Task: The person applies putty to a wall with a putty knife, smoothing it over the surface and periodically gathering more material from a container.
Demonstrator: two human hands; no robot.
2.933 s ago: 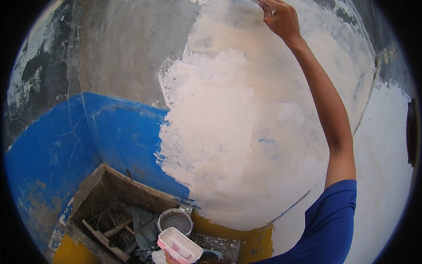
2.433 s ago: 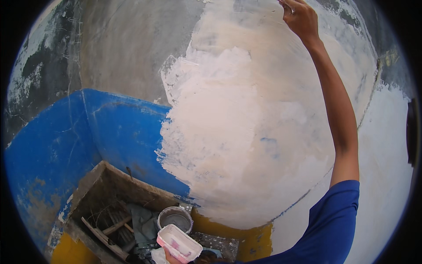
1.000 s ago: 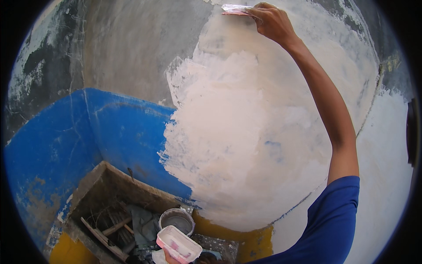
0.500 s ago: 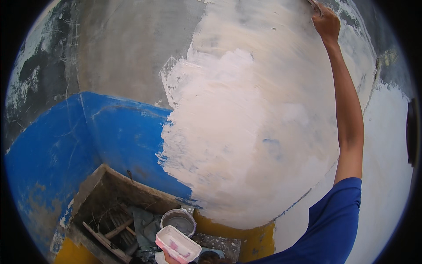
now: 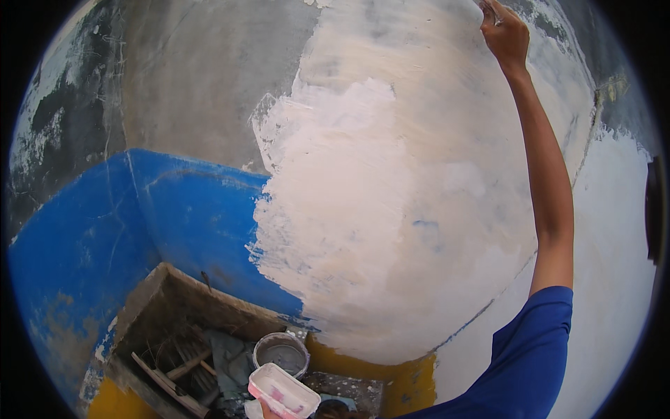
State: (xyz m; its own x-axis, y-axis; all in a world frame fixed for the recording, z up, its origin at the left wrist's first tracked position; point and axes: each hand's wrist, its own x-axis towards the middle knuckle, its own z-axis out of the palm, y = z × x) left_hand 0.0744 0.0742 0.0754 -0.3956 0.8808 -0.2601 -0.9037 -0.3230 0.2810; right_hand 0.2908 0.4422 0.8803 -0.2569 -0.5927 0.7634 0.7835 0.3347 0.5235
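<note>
My right arm is stretched high up the wall. At the top edge my right hand (image 5: 507, 36) is closed round a putty-smeared hand tool (image 5: 497, 15), most of which the frame cuts off. Around it the wall (image 5: 447, 126) carries a whitish, uneven coat of putty, thickest and whitest toward the middle. Low down, my left hand (image 5: 267, 410) grips the near side of a rectangular white plastic tub (image 5: 286, 391). Pinkish-white residue coats the inside of the tub. Only part of the left hand's fingers shows.
Behind the tub stands a round bucket (image 5: 281, 353) with grey contents. To its left, a concrete trough (image 5: 164, 279) holds wood pieces and a grey cloth (image 5: 232, 359). Blue-painted wall (image 5: 202, 216) lies left of the putty, bare grey wall (image 5: 209, 84) above. A dark object (image 5: 654, 209) sits at far right.
My right hand has moved slightly left and down along the wall with the tool. The tub in my left hand has shifted a little downward.
</note>
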